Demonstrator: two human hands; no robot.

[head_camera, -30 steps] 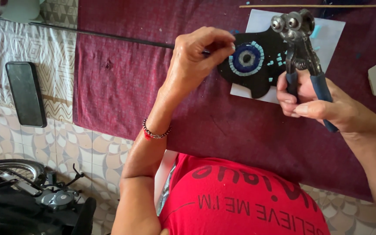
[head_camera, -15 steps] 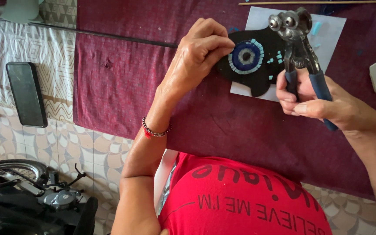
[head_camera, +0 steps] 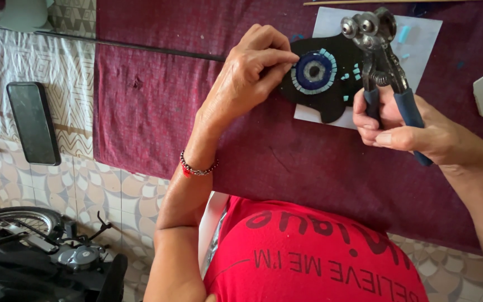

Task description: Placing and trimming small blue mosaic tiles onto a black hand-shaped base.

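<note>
The left hand (head_camera: 247, 78) reaches forward with the wrist bent, its fingertips pinched together and pressed against the left edge of the blue eye mosaic (head_camera: 314, 71); whether a tile sits between them cannot be told. The right hand (head_camera: 409, 128) is curled tight around the blue handles of the wheeled nippers (head_camera: 381, 50), held upright with the metal head above the black board (head_camera: 331, 95). That board lies on a white sheet of paper (head_camera: 420, 33) spread over a maroon cloth (head_camera: 157, 106) covering the table. A dark phone (head_camera: 33, 123) rests on a pale patterned cloth to the left, over a tiled floor where a bicycle (head_camera: 23, 235) stands. The mosaic sits just beside the nippers, touching the left fingertips, with loose turquoise tile bits (head_camera: 353, 72) between them
</note>
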